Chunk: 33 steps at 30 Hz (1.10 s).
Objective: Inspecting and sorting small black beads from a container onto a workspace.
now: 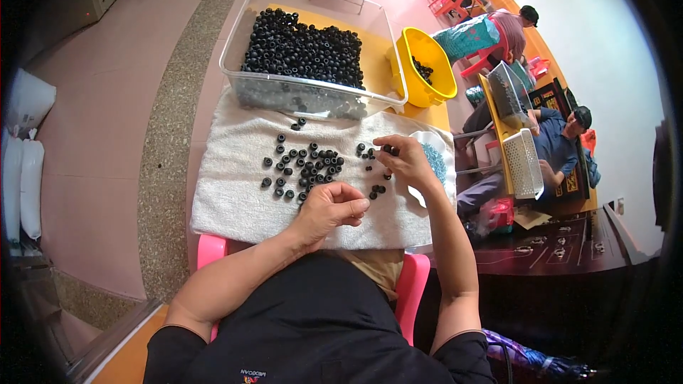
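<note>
My left hand (pixel 329 213) is curled above the white towel (pixel 235 199), thumb against the forefinger. Whatever it may hold is hidden. Just left of and beyond it lie several loose black ring-like parts (pixel 311 168), each with a hole. My right hand (pixel 407 162) reaches over a smaller group of black parts (pixel 377 191) at the towel's right. Its thumb and forefinger are apart, and black parts show in the gap between them. Beside that wrist is a white dish (pixel 420 195) of small light-blue pieces (pixel 434 162), partly covered by the hand.
Beyond the towel stands a clear plastic bin (pixel 313 84) heaped with black parts (pixel 302 46). A yellow basin (pixel 445 85) with a few black parts is to its right. Farther right, a person (pixel 558 139) sits by a white perforated basket (pixel 523 163). White sacks (pixel 30 188) stand at left.
</note>
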Motion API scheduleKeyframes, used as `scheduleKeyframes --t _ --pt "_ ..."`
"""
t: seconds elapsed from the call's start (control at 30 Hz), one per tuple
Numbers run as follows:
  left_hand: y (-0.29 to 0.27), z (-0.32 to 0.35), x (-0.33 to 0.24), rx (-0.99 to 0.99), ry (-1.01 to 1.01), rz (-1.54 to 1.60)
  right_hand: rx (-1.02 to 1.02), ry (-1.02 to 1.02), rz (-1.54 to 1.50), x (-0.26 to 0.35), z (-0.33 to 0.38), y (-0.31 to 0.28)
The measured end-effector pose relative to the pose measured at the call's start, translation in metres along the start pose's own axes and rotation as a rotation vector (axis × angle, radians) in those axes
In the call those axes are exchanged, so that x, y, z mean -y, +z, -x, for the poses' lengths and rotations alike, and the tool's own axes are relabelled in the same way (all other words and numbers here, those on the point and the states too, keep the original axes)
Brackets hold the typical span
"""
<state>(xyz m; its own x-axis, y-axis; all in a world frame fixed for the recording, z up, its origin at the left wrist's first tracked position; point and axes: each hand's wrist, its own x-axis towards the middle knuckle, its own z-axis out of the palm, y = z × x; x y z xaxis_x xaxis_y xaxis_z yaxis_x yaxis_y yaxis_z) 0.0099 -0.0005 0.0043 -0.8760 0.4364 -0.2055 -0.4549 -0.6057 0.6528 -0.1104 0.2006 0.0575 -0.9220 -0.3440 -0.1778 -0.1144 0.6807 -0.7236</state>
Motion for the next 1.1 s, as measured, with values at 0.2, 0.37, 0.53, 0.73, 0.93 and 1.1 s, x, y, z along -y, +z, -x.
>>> scheduleKeyframes --t 0.2,0.37,0.53,0.73,0.93,1.1 --pt "0.002 0.0 0.0 0.011 -0.002 -0.01 -0.031 -0.13 -0.027 -0.016 -0.003 0.004" --pt "0.001 0.001 0.0 0.003 -0.005 -0.018 -0.055 -0.115 -0.073 -0.004 0.002 0.008" --pt "0.001 0.001 0.0 0.007 -0.001 -0.011 -0.051 0.006 -0.138 0.008 0.005 0.008" --pt "0.001 -0.001 0.0 0.001 -0.005 -0.006 -0.041 0.012 -0.057 0.013 0.007 0.008" --pt "0.002 0.001 -0.001 0.003 -0.008 0.002 0.177 -0.015 0.041 0.062 0.016 -0.003" --pt "0.001 -0.001 0.002 -0.017 -0.016 -0.004 0.161 -0.12 0.046 0.097 0.002 -0.021"
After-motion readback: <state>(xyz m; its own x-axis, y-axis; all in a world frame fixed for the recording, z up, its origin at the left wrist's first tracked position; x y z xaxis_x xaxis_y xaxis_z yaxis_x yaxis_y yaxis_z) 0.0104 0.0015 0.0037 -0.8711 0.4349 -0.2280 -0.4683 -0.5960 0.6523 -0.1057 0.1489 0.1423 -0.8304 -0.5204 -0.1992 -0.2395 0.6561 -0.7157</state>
